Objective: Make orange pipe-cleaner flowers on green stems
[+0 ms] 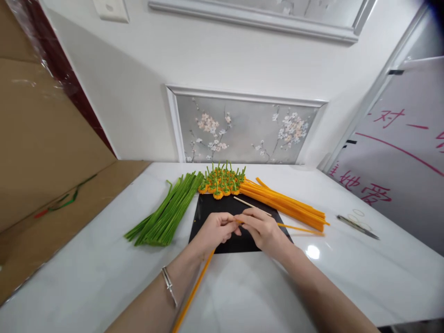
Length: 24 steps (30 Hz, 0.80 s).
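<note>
My left hand and my right hand meet over a black mat, fingertips pinched close together. Both grip an orange pipe cleaner; one length hangs toward the front below my left hand, and another sticks out to the right past my right hand. What the fingertips cover is partly hidden. Just behind my right hand a thin wooden stick lies on the mat. Small orange pieces with green stems are clustered at the mat's back edge.
A bundle of green pipe cleaners lies left of the mat, a bundle of orange ones at its right. Tweezers rest farther right on the white table. Cardboard stands at the left; a wall closes the back.
</note>
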Available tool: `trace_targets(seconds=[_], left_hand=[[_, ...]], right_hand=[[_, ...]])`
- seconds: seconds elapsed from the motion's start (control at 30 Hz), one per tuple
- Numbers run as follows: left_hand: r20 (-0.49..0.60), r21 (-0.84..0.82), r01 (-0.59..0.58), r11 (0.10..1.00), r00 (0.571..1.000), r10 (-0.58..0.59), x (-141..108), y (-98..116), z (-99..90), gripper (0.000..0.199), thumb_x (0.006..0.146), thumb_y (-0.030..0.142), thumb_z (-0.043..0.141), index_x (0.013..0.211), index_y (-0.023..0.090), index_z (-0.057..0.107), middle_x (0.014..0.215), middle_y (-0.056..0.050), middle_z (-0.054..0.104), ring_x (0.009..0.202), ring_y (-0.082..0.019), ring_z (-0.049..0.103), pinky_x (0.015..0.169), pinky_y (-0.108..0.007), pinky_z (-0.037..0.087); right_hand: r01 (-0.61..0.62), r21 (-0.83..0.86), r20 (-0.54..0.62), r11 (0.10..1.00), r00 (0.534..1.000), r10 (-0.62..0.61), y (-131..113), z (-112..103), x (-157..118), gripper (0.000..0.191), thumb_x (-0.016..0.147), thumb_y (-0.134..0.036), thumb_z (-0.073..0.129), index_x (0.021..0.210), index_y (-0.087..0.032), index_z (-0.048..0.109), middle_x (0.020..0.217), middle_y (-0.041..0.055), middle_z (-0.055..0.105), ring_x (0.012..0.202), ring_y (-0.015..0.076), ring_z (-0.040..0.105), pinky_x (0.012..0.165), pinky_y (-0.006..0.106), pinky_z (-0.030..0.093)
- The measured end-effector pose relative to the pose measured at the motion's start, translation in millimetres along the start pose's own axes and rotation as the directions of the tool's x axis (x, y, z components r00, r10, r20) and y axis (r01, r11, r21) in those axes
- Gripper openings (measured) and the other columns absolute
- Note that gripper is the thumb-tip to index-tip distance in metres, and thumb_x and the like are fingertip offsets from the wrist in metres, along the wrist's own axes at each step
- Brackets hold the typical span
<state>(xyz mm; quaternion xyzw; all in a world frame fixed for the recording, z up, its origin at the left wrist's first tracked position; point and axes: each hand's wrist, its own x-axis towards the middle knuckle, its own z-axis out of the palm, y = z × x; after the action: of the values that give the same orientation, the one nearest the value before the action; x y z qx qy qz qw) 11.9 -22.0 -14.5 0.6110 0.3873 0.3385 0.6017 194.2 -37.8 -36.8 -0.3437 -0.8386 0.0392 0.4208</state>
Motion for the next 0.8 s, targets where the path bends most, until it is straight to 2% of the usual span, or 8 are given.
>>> trace_targets(seconds=[0.13,0.23,0.3,0.43,0.53,0.63,0.73,0.8], left_hand=[[0.009,0.024,0.031,0.999,0.999,-0.031,-1,4,-3.0,0.028,0.076,0.037,0.066,0.064,0.013,0.06,0.046,0.006,0.046,0.04,-0.003,0.025,0.041,-0.02,0.018],[0.029,0.119,0.019,0.993,0.999,-0.023,-1,4,-4.6,0.021,0.076,0.033,0.063,0.07,0.013,0.063,0.058,0.0,0.061,0.041,-0.005,0.031,0.042,-0.02,0.022],[0.029,0.25,-0.059,0.967,0.998,0.053,0,2,-4.1,0.015,0.078,0.027,0.06,0.07,0.014,0.064,0.065,-0.002,0.066,0.046,-0.007,0.041,0.046,-0.021,0.029],[0.006,0.539,-0.269,0.798,0.949,0.316,-1,-2,1.9,0.02,0.079,0.012,0.05,0.067,0.015,0.065,0.066,-0.001,0.067,0.06,-0.011,0.055,0.058,-0.022,0.037],[0.012,0.6,-0.307,0.739,0.927,0.375,-1,-3,6.1,0.024,0.081,0.011,0.046,0.068,0.016,0.066,0.065,0.0,0.065,0.058,-0.011,0.054,0.057,-0.022,0.035],[-0.002,0.496,-0.26,0.828,0.954,0.3,-1,-2,5.3,0.02,0.081,0.016,0.05,0.069,0.015,0.066,0.066,-0.001,0.065,0.059,-0.011,0.054,0.056,-0.022,0.036],[0.002,0.252,-0.094,0.963,0.995,0.097,0,2,1.5,0.014,0.079,0.024,0.055,0.072,0.014,0.063,0.064,-0.001,0.065,0.046,-0.007,0.043,0.046,-0.02,0.029],[0.018,0.09,0.03,0.995,0.999,-0.032,-1,6,0.1,0.013,0.076,0.026,0.058,0.074,0.014,0.061,0.064,-0.001,0.065,0.039,-0.003,0.031,0.041,-0.019,0.021]], right_hand=[[0.127,-0.235,0.006,0.964,0.992,-0.129,2,-2,1,0.031,0.095,-0.011,0.038,0.111,-0.017,0.064,0.099,0.0105,0.064,0.084,0.0191,0.057,0.077,0.035,0.051],[0.165,-0.328,0.046,0.93,0.986,-0.158,0,-3,2,0.029,0.097,-0.013,0.037,0.102,-0.016,0.065,0.093,0.0097,0.065,0.077,0.0188,0.054,0.073,0.034,0.049],[0.151,-0.344,0.068,0.927,0.988,-0.136,-2,-3,3,0.028,0.096,-0.013,0.038,0.094,-0.017,0.065,0.09,0.0089,0.066,0.077,0.019,0.054,0.072,0.034,0.047],[-0.04,-0.205,0.048,0.978,0.998,0.051,-2,-1,3,0.024,0.093,-0.013,0.042,0.083,-0.018,0.063,0.082,0.0066,0.064,0.077,0.018,0.057,0.069,0.03,0.047],[-0.274,-0.039,0.085,0.961,0.957,0.276,-3,0,3,0.02,0.089,-0.014,0.047,0.075,-0.019,0.06,0.072,0.0018,0.061,0.065,0.0146,0.057,0.059,0.026,0.045],[-0.356,0.013,0.1,0.934,0.93,0.353,-3,-4,4,0.016,0.087,-0.015,0.05,0.077,-0.02,0.062,0.072,0.001,0.062,0.064,0.0147,0.059,0.058,0.025,0.047],[-0.206,0.0,0.015,0.979,0.978,0.206,-2,-7,2,0.02,0.09,-0.016,0.049,0.104,-0.02,0.063,0.101,0.0076,0.064,0.091,0.019,0.062,0.079,0.031,0.051],[-0.069,-0.029,-0.018,0.997,0.997,0.069,1,-7,0,0.026,0.092,-0.016,0.047,0.113,-0.021,0.061,0.111,0.0094,0.063,0.1,0.0194,0.06,0.087,0.033,0.05]])
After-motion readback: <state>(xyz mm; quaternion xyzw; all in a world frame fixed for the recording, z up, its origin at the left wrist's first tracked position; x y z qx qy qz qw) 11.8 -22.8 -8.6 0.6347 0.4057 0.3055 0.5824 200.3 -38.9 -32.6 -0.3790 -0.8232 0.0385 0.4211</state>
